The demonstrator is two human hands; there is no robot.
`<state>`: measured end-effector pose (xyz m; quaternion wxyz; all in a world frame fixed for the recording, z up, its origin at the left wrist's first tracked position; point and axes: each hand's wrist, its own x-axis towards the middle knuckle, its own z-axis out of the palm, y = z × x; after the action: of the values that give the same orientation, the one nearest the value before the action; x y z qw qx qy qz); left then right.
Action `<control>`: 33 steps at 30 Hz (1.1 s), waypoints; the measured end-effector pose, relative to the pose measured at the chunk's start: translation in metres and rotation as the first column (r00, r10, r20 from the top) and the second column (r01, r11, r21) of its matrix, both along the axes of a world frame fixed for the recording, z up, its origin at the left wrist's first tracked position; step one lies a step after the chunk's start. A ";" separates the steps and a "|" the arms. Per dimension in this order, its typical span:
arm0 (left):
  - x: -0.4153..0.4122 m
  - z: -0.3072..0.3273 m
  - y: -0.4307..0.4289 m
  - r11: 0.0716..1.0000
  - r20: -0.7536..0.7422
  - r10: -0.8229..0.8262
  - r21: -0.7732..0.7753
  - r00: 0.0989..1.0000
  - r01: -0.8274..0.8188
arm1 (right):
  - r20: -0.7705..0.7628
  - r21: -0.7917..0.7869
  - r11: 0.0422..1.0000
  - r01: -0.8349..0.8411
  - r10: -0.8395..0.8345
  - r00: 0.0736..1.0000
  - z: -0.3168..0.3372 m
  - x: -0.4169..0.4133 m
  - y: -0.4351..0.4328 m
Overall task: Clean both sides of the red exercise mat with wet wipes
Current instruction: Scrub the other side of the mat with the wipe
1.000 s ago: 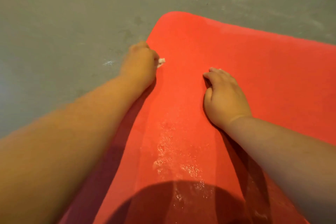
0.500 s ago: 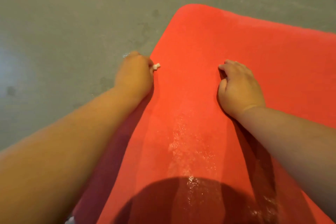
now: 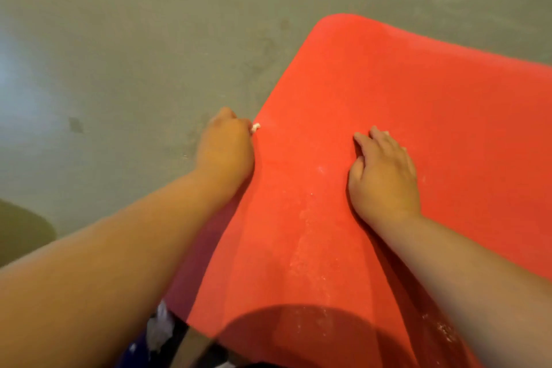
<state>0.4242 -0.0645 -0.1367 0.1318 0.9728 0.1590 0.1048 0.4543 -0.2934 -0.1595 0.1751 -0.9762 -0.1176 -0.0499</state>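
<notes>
The grey floor [image 3: 119, 69] fills the left side and the top. A dark spot [image 3: 75, 124] sits on it far to the left.

The left hand [image 3: 225, 143] comes next. It is at the left edge of the mat, partly over the floor. Its fingers are curled up tight in a fist. A tiny white bit of the wet wipe [image 3: 256, 127] sticks out of the fist and touches the mat's edge. The rest of the wipe is hidden inside the hand.

Down low, under the left arm, there is something white and blue [image 3: 161, 329]. It is too blurry to tell what it is.

The red mat [image 3: 433, 104] lies flat on the floor and fills the middle and the right side. Its rounded corner points up and away. A wet, shiny streak [image 3: 307, 242] runs down the mat between the two hands. A round dark shadow [image 3: 298, 334] covers the mat's near end.

The right hand [image 3: 385, 176] rests palm down on the mat, well apart from the left hand. Its fingers are loose and lie on the red top. It holds nothing.
</notes>
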 end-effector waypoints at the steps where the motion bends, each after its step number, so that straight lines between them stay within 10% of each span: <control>1: -0.006 0.001 -0.010 0.999 0.018 -0.033 -0.011 0.999 0.033 | 0.001 -0.005 1.000 0.015 -0.015 1.000 -0.001 -0.003 0.003; 6: -0.023 0.000 -0.030 0.955 0.043 -0.297 0.003 0.954 0.297 | -0.017 -0.018 0.999 0.048 -0.048 0.999 0.002 -0.001 0.003; 13: 0.004 0.006 -0.016 0.986 -0.064 -0.092 -0.148 0.994 0.082 | -0.035 -0.016 0.999 0.048 -0.049 0.998 0.005 0.000 0.004; 18: -0.017 0.026 -0.032 0.812 -0.103 -0.362 -0.523 0.926 0.259 | -0.006 0.012 1.000 0.000 0.000 1.000 0.009 -0.004 0.004; 22: -0.052 0.020 -0.012 0.914 0.091 -0.062 -0.396 0.994 0.093 | 0.064 0.143 0.953 -0.265 0.259 0.964 0.021 -0.016 0.034; 26: -0.090 0.010 0.017 0.964 -0.207 0.168 -0.169 0.964 -0.205 | -0.028 0.115 0.859 -0.499 0.505 0.863 0.017 -0.017 0.091; 33: -0.086 0.003 0.006 0.893 -0.314 0.279 -0.262 0.908 -0.365 | 0.044 0.079 0.905 -0.417 0.415 0.909 0.012 0.023 0.085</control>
<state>0.3384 -0.0585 -0.1337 0.2432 0.9039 0.3503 -0.0340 0.4774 -0.2081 -0.1475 0.2224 -0.9194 -0.3231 -0.0294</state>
